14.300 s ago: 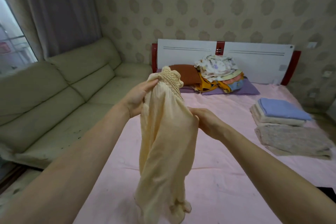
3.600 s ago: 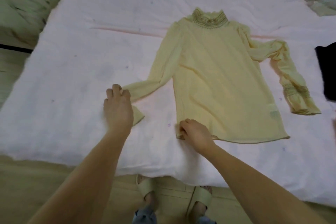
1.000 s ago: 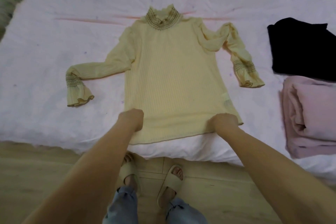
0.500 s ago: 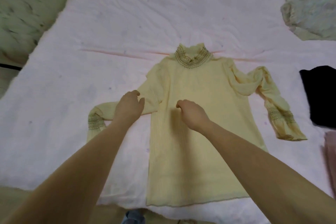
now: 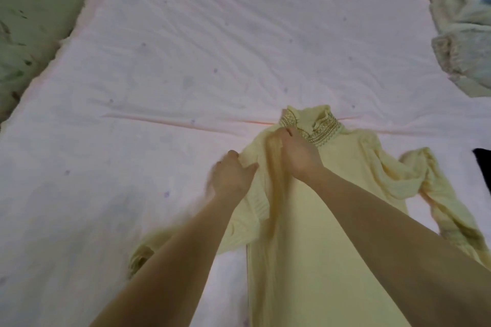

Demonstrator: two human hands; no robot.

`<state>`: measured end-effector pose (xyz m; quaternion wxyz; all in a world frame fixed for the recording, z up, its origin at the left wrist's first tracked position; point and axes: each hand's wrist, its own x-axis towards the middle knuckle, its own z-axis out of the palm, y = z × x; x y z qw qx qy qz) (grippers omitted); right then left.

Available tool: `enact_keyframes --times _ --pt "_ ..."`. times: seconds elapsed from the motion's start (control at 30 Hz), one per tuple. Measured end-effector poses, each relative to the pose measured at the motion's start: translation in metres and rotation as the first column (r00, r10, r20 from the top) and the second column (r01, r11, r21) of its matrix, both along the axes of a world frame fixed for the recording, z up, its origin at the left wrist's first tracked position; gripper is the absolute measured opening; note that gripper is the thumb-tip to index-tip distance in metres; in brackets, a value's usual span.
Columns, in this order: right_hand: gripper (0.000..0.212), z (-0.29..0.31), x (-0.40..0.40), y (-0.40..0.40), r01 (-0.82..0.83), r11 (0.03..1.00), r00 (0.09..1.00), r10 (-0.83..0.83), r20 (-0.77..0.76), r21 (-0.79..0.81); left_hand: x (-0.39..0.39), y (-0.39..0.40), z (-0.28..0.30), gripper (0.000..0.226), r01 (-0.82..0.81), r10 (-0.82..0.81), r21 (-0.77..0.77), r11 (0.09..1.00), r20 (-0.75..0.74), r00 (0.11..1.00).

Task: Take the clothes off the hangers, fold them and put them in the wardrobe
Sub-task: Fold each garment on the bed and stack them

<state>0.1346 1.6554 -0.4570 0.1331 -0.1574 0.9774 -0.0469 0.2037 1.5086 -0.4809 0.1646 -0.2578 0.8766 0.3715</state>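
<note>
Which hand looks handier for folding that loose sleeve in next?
The left hand, probably. It already holds the yellow top at the shoulder, on the sleeve's side. The right hand is holding down the fold line near the collar.

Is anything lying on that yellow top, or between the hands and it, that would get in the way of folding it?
Nothing visible does. Both the left hand and the right hand already touch the pale yellow long-sleeved top near its shoulder. The black garment and the pile of folded light clothes lie apart on the white bed sheet.
</note>
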Motion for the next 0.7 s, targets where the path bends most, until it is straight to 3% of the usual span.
enact_keyframes --times 0.1,0.27,0.33,0.4,0.43,0.5,0.57,0.63,0.7 --pt "0.042 -0.011 -0.015 -0.003 0.032 0.999 0.997 -0.030 -0.065 0.043 -0.015 -0.011 -0.001 0.028 -0.152 0.153 0.112 0.982 0.001 0.988" --pt "0.049 -0.020 -0.027 -0.016 -0.025 0.998 0.999 0.022 -0.050 -0.063 -0.017 -0.035 -0.013 0.012 -0.235 0.235 -0.004 0.972 -0.050 0.971" --pt "0.047 -0.023 -0.027 -0.021 -0.132 0.985 0.990 0.125 -0.071 -0.115 -0.015 -0.042 -0.017 0.011 -0.204 0.217 0.155 0.967 -0.074 0.973" --pt "0.045 -0.029 -0.025 -0.022 -0.265 0.954 0.964 0.266 -0.011 -0.137 -0.006 -0.047 -0.013 0.033 -0.054 0.072 0.288 0.956 -0.052 0.996" --pt "0.046 -0.034 -0.024 -0.021 -0.317 0.941 0.946 0.322 0.026 -0.117 0.002 -0.048 -0.009 0.046 0.080 -0.075 0.257 0.963 -0.029 0.997" --pt "0.046 -0.041 -0.022 -0.023 -0.315 0.946 0.945 0.320 0.064 -0.077 0.023 -0.052 -0.002 0.059 0.357 -0.360 0.068 0.932 0.057 0.931" --pt "0.042 -0.041 -0.019 -0.028 -0.192 0.980 0.980 0.195 0.044 -0.057 0.039 -0.056 -0.004 0.047 0.472 -0.463 -0.088 0.877 0.109 0.880" --pt "0.042 -0.034 -0.009 -0.041 -0.122 0.992 0.992 0.123 0.018 -0.019 0.052 -0.069 -0.002 0.030 0.323 -0.318 -0.168 0.932 0.053 0.946" --pt "0.047 -0.026 0.008 -0.051 -0.126 0.992 0.992 0.126 -0.019 -0.024 0.062 -0.087 0.003 0.025 0.029 -0.037 -0.163 0.986 -0.043 0.998"
